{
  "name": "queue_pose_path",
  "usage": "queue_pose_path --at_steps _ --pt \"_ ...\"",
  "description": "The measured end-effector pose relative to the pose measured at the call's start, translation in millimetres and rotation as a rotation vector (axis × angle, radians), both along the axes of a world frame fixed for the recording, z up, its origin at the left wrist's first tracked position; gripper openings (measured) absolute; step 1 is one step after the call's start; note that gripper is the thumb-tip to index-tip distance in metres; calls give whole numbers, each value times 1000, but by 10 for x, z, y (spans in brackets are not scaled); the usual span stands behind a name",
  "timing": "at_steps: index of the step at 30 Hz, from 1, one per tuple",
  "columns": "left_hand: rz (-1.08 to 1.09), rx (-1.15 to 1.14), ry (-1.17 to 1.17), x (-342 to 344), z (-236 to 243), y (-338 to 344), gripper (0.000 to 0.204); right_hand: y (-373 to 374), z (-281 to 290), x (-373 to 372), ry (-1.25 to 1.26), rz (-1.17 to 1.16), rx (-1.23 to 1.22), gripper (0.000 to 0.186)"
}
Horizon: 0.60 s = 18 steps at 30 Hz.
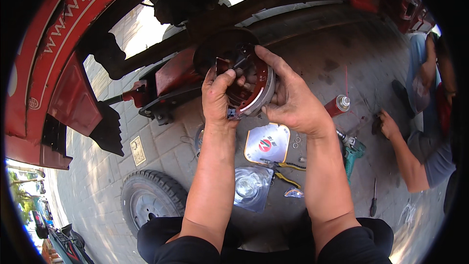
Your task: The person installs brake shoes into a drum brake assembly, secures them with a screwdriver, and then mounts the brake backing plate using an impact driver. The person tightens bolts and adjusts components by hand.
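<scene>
In front of me, both my hands hold a curved red-brown brake shoe with a pale grey lining along its outer edge. My left hand grips its left end, the thumb pressed on the upper inner side near a small dark metal part. Around the outer curve on the right wraps my right hand, its index finger stretched to the top. Just behind the shoe is a dark round plate on the vehicle's underside. Palms and fingers partly hide the shoe.
Below my hands lie a white card, yellow-handled pliers and a clear plastic package. A tyre lies left. Right are a red spray can, green power tool, screwdriver and a co-worker's hand. Red bodywork overhangs the left.
</scene>
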<state>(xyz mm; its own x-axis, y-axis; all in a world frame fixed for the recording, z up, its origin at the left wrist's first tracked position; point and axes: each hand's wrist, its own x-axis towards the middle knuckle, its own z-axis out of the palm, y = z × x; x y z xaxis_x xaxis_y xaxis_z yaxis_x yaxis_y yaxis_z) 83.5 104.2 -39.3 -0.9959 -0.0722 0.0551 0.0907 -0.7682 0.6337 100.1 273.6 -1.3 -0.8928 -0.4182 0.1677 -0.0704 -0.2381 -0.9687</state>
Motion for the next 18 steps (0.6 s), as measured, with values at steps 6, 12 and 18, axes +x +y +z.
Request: queue_pose_path --at_steps 6,12,18 --pt "39 20 -8 -57 44 -24 27 -33 146 67 511 -250 670 96" --pt "148 -72 0 -23 114 -51 23 94 220 10 602 -502 595 76" --pt "280 -305 39 3 168 -31 14 255 363 -153 372 -680 539 26"
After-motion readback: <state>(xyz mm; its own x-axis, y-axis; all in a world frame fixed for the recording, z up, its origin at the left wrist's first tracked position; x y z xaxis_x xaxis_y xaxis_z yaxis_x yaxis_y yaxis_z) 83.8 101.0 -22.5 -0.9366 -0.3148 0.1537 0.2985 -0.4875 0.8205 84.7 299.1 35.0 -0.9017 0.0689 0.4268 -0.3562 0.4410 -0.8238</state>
